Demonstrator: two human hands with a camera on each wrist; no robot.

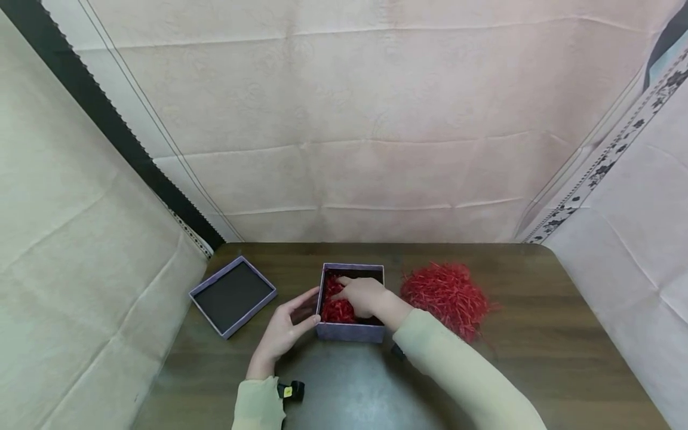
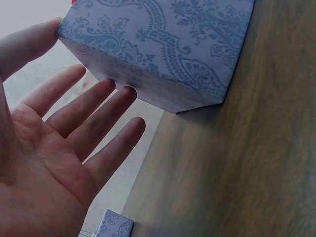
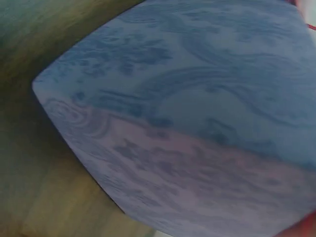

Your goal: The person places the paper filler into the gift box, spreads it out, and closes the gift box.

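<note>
A patterned lavender box (image 1: 350, 332) with a dark inside stands on the table, red shredded paper (image 1: 337, 310) bunched in its left half. My right hand (image 1: 366, 297) reaches over the box's right side, spread fingers touching that paper; its lower fingers are hidden inside. At the box's left wall my left hand (image 1: 285, 328) has its thumb at the near corner and its fingers extended along the side. In the left wrist view those fingers (image 2: 101, 116) are apart, fingertips right at the box wall (image 2: 153, 44). The right wrist view shows only the box's outer wall (image 3: 197, 113), blurred, without the hand.
A matching lid (image 1: 233, 297) lies at the left, its dark inside facing up. To the right of the box is a loose heap of red shredded paper (image 1: 447, 297). Pale cloth (image 1: 376, 137) hangs behind the wooden table (image 1: 570, 358) and along both sides.
</note>
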